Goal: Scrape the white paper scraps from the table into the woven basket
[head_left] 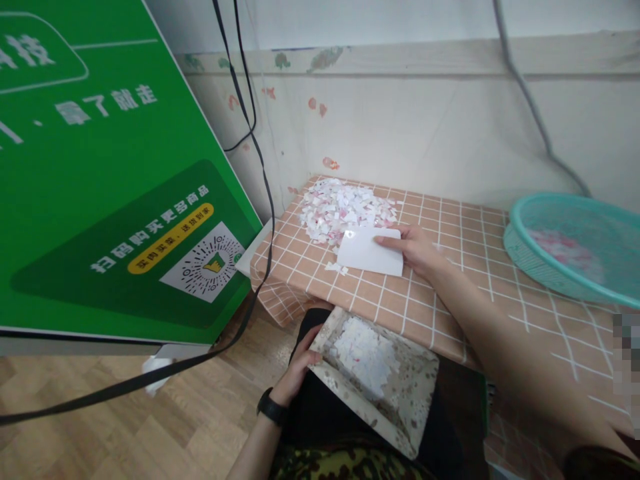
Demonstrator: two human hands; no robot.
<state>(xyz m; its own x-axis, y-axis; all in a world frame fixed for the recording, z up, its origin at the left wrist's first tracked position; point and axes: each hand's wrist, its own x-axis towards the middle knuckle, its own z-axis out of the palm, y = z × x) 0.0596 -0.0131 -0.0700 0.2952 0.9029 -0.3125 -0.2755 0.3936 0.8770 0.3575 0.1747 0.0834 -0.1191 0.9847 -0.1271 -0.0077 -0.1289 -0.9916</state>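
My right hand [416,249] grips the right edge of a white card [369,252], thumb on top, low over the tabletop. Just behind the card lies a heap of white and pink paper scraps [345,208], with a few loose bits by its front edge. On my lap rests a shallow patterned box [415,393], tilted, with more white paper scraps [365,350] inside. My left hand [303,360] holds the box by its left end, the thumb over the rim and the other fingers partly hidden.
A checked brown cloth covers the table [450,233] against the wall. At the right stands a turquoise mesh basket [540,267] with pinkish bits inside. A large green sign [125,167] fills the left, and a black cable [267,200] hangs in front of it.
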